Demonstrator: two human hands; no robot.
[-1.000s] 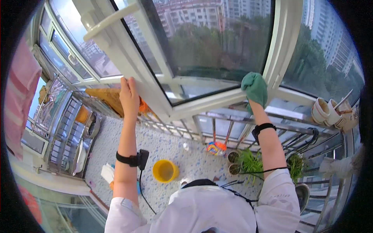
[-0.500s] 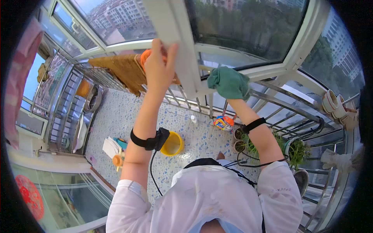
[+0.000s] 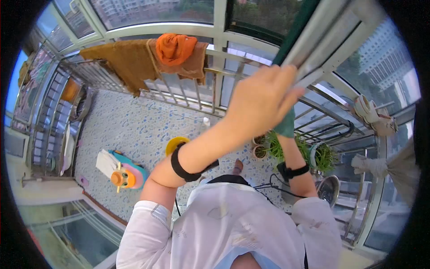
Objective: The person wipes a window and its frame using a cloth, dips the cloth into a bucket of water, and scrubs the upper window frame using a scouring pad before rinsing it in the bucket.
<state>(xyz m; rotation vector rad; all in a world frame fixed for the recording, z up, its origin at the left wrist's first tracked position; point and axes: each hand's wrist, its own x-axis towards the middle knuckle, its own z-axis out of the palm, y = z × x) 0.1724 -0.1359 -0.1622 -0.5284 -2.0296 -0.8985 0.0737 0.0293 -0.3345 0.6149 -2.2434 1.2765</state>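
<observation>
My left hand (image 3: 262,98) reaches across to the right, its fingers wrapped over the edge of a white-framed window sash (image 3: 316,38). The sash is swung inward and stands at an angle in front of me. Behind and below the left hand, green cloth (image 3: 285,125) covers my right hand like a mitt. Most of that hand is hidden by the left hand, and its fingers do not show. Left of the hands, a bunched orange cloth (image 3: 174,48) rests on a brown towel (image 3: 127,60) hung over the metal railing (image 3: 174,92).
A yellow bucket (image 3: 174,144), a small white bottle (image 3: 206,121) and a colourful toy ride-on (image 3: 127,175) stand on the speckled floor (image 3: 121,121). Potted plants (image 3: 324,157) and a metal basin (image 3: 328,189) are at the right. A white rack (image 3: 45,116) stands far left.
The sash has swung to the right, with my left hand moving along on its edge. My right hand has dropped lower behind it. The orange cloth now shows fully, and the view has shifted.
</observation>
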